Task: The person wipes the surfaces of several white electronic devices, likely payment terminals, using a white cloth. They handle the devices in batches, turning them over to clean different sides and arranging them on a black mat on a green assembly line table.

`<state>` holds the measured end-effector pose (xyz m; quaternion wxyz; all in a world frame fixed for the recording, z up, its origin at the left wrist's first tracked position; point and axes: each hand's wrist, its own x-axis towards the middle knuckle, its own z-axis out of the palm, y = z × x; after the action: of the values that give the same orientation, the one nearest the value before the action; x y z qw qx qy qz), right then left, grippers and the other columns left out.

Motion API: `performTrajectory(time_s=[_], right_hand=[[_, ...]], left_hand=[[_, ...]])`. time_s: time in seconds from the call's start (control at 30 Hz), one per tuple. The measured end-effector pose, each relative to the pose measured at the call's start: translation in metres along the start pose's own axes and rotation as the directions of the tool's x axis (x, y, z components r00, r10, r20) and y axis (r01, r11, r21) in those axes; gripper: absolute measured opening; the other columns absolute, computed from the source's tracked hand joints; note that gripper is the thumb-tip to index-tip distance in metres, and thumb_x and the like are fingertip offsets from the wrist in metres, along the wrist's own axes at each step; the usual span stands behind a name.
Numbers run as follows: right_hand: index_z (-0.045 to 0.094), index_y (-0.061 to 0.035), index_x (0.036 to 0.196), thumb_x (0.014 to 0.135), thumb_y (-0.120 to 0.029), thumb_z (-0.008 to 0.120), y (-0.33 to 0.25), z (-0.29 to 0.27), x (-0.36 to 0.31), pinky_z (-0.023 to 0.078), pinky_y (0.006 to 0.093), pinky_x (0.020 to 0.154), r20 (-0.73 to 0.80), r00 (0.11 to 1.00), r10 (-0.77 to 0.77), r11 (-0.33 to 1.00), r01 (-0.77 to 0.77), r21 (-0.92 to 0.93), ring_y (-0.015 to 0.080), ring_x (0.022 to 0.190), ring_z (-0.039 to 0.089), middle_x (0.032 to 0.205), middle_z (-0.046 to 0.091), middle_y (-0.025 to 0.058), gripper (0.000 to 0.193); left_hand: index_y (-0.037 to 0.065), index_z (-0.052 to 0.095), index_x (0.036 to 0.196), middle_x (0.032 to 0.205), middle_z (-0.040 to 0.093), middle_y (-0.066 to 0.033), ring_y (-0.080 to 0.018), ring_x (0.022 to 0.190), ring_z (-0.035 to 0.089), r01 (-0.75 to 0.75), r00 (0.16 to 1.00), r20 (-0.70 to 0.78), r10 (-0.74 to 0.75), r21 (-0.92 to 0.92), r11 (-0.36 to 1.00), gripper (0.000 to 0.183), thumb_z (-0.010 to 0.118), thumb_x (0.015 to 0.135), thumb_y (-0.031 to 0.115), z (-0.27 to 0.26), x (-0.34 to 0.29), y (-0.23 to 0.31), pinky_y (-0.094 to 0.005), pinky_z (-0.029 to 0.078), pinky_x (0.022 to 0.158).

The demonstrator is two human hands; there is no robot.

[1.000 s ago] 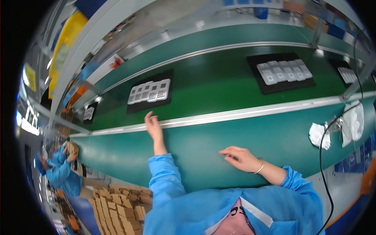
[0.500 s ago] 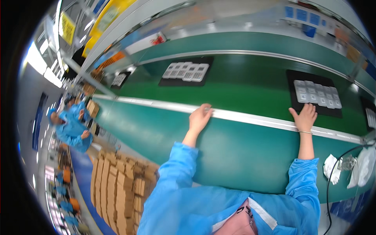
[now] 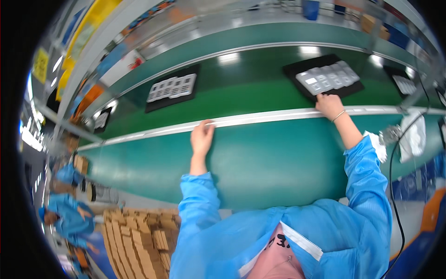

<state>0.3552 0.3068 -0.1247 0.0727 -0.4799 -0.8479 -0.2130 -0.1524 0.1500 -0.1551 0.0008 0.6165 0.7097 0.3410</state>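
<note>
On the green belt (image 3: 241,88) lies a black tray (image 3: 297,69) with several pale, silvery flat pieces (image 3: 328,76) set side by side in rows. My right hand (image 3: 331,107) is at its near edge, fingers curled and closed on the rim; the fingertips are partly hidden. Over the pale metal rail (image 3: 260,117) that borders the belt, my left hand (image 3: 201,139) rests with its fingers loosely bent and thumb apart, holding nothing. A second black tray (image 3: 152,103) with similar white pieces (image 3: 172,87) is farther left on the belt.
More trays lie at the belt's far left (image 3: 101,121) and far right (image 3: 402,83). White crumpled wrapping (image 3: 412,137) and a black cable (image 3: 391,200) are at the right. Stacked cardboard (image 3: 134,242) stands lower left, near a co-worker in blue (image 3: 69,209).
My view has turned, so the belt and trays appear shifted left and tilted. My right hand's spread fingers have curled in at the tray's near edge. The left hand remains by the rail.
</note>
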Motion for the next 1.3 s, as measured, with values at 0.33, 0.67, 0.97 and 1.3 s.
performTrajectory(time_s=[0.33,0.67,0.97,1.3], right_hand=[[0.064,-0.0083,0.075,0.078,-0.014,0.063,-0.214,-0.144,-0.127,0.056,0.0355,0.060,-0.238,0.891,-0.386,0.717,0.452,0.530,0.0252,0.071,0.068,0.077,0.067,0.0112,0.007],[0.069,-0.0055,0.111,0.080,-0.023,0.075,-0.163,-0.170,-0.191,0.048,0.0329,0.058,-0.273,0.961,-0.056,0.734,0.224,0.641,0.0172,0.071,0.062,0.081,0.060,0.0009,0.036],[0.044,0.0084,0.145,0.067,-0.065,0.085,-0.131,-0.148,-0.239,0.038,0.0541,0.114,0.213,0.924,0.319,0.710,-0.381,0.592,0.0475,0.138,0.045,0.154,0.042,0.0307,0.115],[0.046,0.0123,0.139,0.067,-0.071,0.083,-0.121,-0.133,-0.238,0.037,0.0542,0.111,0.109,0.940,0.323,0.751,-0.325,0.575,0.0447,0.134,0.048,0.143,0.050,0.0276,0.116]], left_hand=[[0.017,0.075,0.103,0.067,0.055,-0.0037,-0.0234,0.070,0.056,0.178,0.977,0.118,-0.179,0.021,0.984,0.017,0.071,0.095,0.031,-0.003,0.004,0.015,-0.0412,0.045,0.066],[0.005,0.070,0.127,0.116,0.065,-0.0107,-0.0208,0.097,0.061,0.164,0.972,0.206,-0.115,-0.240,0.957,0.028,0.061,0.102,0.013,-0.067,-0.107,0.050,-0.0337,0.050,0.091],[0.002,0.032,0.159,0.163,0.033,-0.0206,-0.0396,0.136,0.037,0.218,0.883,0.447,-0.141,-0.126,0.968,0.109,0.088,0.074,0.042,-0.082,-0.210,0.141,-0.0511,0.030,0.115],[0.018,0.042,0.157,0.164,0.015,-0.0355,-0.0532,0.143,0.030,-0.154,0.889,0.449,0.087,0.116,0.981,0.118,0.095,0.059,0.057,-0.055,-0.182,0.191,-0.0613,0.030,0.113]])
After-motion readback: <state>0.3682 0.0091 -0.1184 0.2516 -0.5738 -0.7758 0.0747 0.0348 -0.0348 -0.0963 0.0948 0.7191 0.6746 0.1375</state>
